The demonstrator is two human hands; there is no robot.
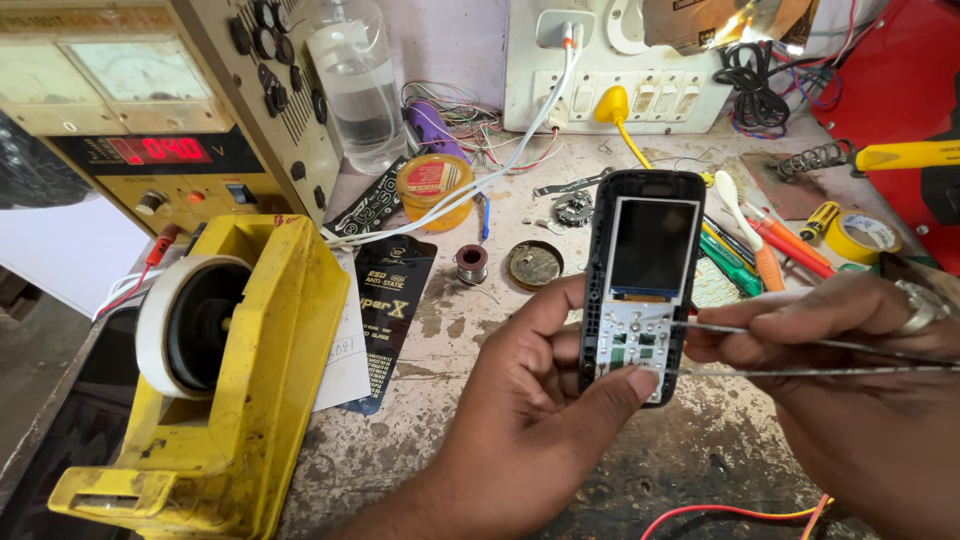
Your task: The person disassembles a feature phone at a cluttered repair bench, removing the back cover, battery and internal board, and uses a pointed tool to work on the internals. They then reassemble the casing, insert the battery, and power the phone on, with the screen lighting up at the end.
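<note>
Hands (560, 400) around upright phone (640, 280), screen up.

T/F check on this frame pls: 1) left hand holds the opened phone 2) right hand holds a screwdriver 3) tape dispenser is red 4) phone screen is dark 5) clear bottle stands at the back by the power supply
1) The left hand holds the opened phone: true; its thumb lies on the lower keypad area.
2) The right hand holds a screwdriver: false. It holds thin metal tweezers, tips at the phone's keypad board.
3) The tape dispenser is red: false. It is yellow, with a white tape roll.
4) The phone screen is dark: true.
5) A clear bottle stands at the back beside the power supply: true.
</note>
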